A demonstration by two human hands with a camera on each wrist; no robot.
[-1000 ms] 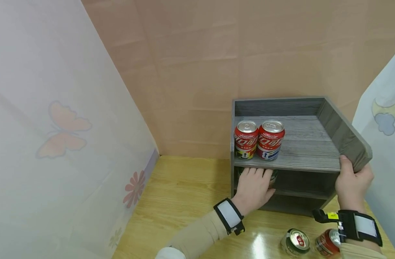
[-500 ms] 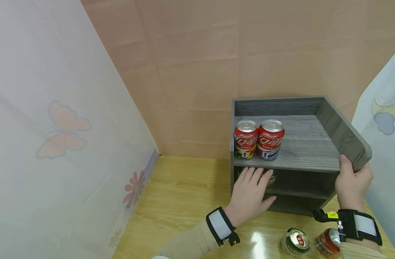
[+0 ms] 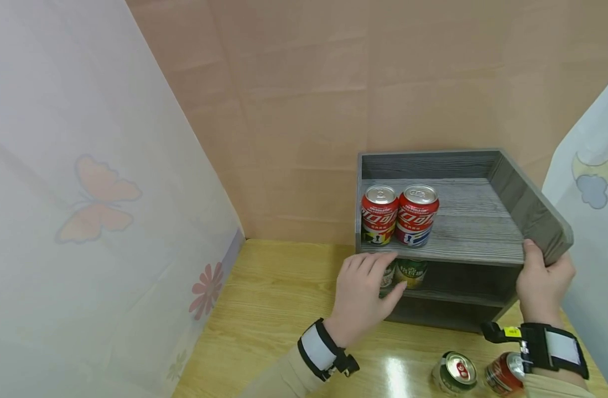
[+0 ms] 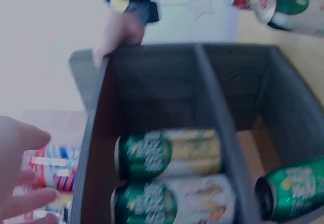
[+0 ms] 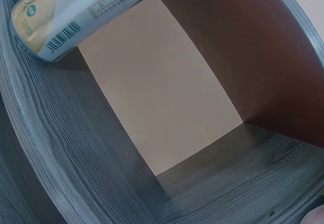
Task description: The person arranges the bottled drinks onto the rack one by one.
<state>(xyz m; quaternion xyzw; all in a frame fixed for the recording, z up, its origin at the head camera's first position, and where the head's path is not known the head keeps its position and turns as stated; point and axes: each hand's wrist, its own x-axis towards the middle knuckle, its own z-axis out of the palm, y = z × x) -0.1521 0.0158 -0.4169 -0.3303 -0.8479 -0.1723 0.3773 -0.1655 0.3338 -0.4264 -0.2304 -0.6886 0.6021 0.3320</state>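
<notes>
My left hand [image 3: 363, 290] hovers just in front of the left side of a grey wooden shelf [image 3: 463, 255], its fingers loosely bent and holding nothing. Behind it, a green can [image 3: 411, 272] and a second can [image 3: 387, 276], partly hidden by the fingers, stand side by side in the middle compartment. My right hand [image 3: 544, 282] grips the front edge of the shelf's right side panel. Two red cola cans [image 3: 417, 215] stand upright on the top level at the left. In the left wrist view, another green can [image 4: 296, 191] sits in the bottom compartment.
On the wooden table [image 3: 284, 293], a green-and-gold can [image 3: 455, 373] and a red can [image 3: 505, 371] stand in front of the shelf, near my right wrist. A brown backdrop [image 3: 294, 110] rises behind, with a pale decorated panel [image 3: 109, 276] on the left.
My left hand has drawn out of the middle compartment, moving left and toward me, leaving the green cans in view there. My right hand keeps its grip on the side panel.
</notes>
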